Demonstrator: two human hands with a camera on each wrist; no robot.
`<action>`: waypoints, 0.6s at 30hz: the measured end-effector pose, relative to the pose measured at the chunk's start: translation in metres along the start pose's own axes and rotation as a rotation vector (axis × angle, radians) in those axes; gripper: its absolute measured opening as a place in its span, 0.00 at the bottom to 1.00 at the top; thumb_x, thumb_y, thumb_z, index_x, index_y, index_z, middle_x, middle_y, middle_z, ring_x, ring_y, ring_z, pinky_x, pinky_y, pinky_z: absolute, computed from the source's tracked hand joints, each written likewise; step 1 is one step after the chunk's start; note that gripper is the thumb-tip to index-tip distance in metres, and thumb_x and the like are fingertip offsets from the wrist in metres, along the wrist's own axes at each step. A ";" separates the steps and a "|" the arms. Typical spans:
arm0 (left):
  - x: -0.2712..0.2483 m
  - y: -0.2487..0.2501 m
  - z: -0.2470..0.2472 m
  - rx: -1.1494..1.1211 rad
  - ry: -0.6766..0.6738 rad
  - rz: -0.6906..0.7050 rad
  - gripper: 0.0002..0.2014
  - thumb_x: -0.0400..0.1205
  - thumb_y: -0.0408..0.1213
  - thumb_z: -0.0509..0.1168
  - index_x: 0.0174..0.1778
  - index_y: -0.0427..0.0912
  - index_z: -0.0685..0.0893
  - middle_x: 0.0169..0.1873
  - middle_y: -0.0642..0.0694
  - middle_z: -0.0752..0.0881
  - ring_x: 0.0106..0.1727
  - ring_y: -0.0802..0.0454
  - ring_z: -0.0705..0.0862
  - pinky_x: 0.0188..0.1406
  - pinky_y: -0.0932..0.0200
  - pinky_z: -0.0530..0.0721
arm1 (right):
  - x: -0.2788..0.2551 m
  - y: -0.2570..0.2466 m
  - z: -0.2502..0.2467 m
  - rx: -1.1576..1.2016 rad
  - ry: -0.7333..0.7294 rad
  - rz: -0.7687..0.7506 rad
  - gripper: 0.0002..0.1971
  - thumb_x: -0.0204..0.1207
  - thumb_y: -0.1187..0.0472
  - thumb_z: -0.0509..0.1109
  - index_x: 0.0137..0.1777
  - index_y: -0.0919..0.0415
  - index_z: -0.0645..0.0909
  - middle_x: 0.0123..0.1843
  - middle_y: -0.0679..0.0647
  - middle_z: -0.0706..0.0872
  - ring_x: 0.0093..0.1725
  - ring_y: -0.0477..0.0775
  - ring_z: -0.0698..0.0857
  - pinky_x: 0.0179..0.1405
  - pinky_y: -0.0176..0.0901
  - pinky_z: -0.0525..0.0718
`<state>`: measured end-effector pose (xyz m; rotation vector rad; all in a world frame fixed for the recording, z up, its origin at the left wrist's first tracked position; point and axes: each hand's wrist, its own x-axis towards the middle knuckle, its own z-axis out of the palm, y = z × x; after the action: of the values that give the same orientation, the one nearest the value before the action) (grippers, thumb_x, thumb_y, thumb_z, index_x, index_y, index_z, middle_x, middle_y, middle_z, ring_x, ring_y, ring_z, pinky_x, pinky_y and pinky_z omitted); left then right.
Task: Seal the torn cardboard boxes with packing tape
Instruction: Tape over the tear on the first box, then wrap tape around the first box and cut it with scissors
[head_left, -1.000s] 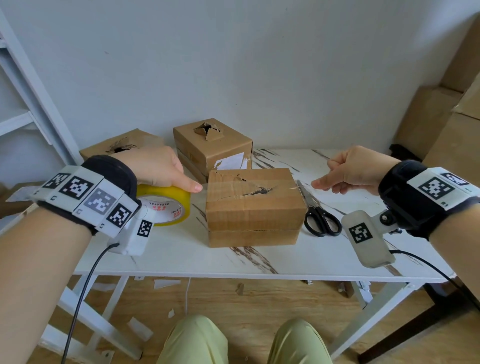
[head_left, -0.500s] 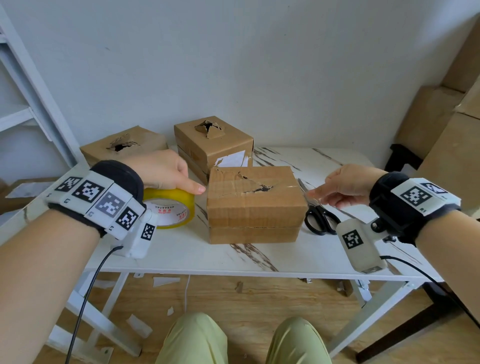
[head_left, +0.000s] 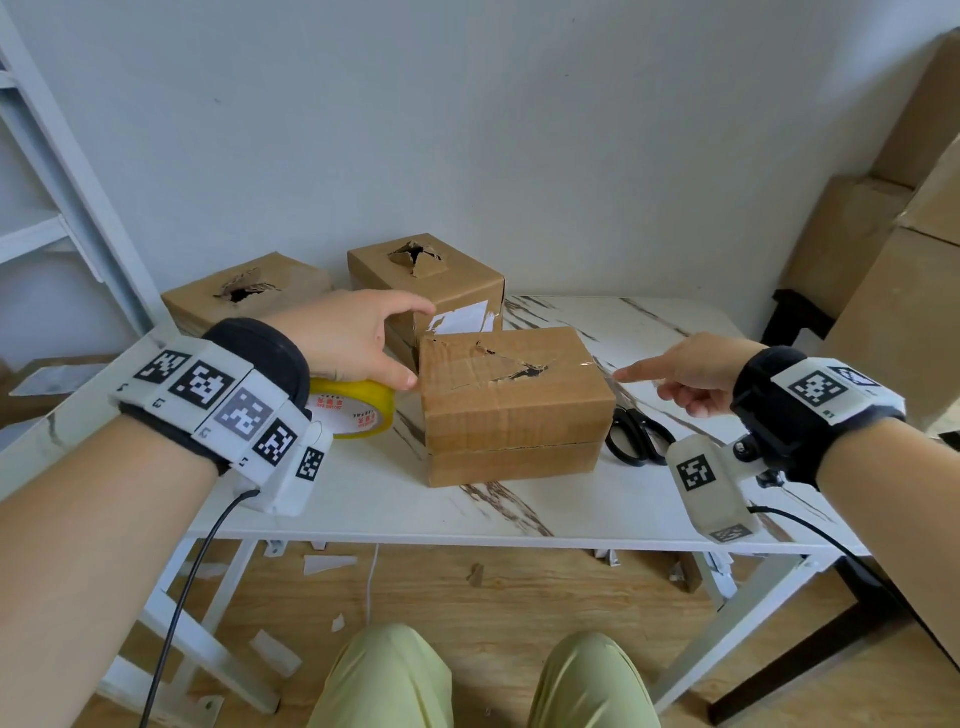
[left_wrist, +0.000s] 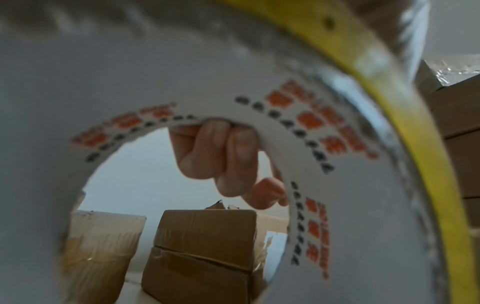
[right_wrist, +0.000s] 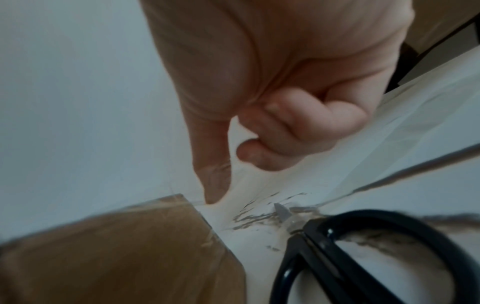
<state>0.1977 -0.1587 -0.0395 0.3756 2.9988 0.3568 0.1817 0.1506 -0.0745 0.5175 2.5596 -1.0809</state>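
Note:
The front cardboard box (head_left: 514, 400) (right_wrist: 116, 257) has a torn top under clear tape. My left hand (head_left: 363, 343) grips the yellow tape roll (head_left: 358, 410) against the box's left side. Its fingers (left_wrist: 223, 156) curl through the roll's white core (left_wrist: 311, 123). My right hand (head_left: 691, 374) reaches the box's top right edge with one finger (right_wrist: 213, 174) outstretched and the others curled. Crinkled clear tape clings to that finger's pad. Two more torn boxes (head_left: 244, 291) (head_left: 426, 270) stand behind.
Black scissors (head_left: 634, 431) (right_wrist: 363, 257) lie on the white marble-look table (head_left: 519, 509) just right of the front box, under my right hand. Large cardboard boxes (head_left: 883, 291) stack at the far right. A white frame (head_left: 67, 218) stands at the left.
My right hand came down and left to the front box's right top edge. The left hand moved the roll right, up against the box's left side.

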 end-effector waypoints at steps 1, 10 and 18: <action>0.000 0.002 0.000 0.012 -0.002 0.007 0.39 0.73 0.48 0.74 0.78 0.63 0.61 0.30 0.53 0.75 0.27 0.61 0.72 0.24 0.65 0.64 | 0.000 -0.001 -0.001 -0.025 0.018 -0.006 0.21 0.65 0.47 0.80 0.33 0.61 0.73 0.22 0.53 0.75 0.19 0.48 0.68 0.20 0.36 0.69; 0.003 0.005 0.004 -0.002 -0.019 0.058 0.34 0.75 0.47 0.73 0.76 0.64 0.67 0.27 0.52 0.75 0.26 0.58 0.72 0.27 0.62 0.67 | 0.009 0.004 -0.004 0.115 0.089 0.047 0.19 0.64 0.56 0.82 0.45 0.66 0.79 0.27 0.53 0.68 0.22 0.49 0.63 0.17 0.39 0.65; 0.003 0.004 0.002 0.052 -0.019 0.092 0.29 0.75 0.46 0.72 0.73 0.63 0.73 0.27 0.52 0.71 0.25 0.59 0.69 0.25 0.62 0.64 | -0.004 0.000 -0.014 0.046 0.329 -0.061 0.10 0.69 0.68 0.77 0.48 0.66 0.79 0.33 0.58 0.79 0.30 0.53 0.78 0.32 0.43 0.82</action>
<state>0.1959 -0.1538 -0.0411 0.5194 2.9843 0.2816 0.1832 0.1604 -0.0634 0.6838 2.8538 -1.1615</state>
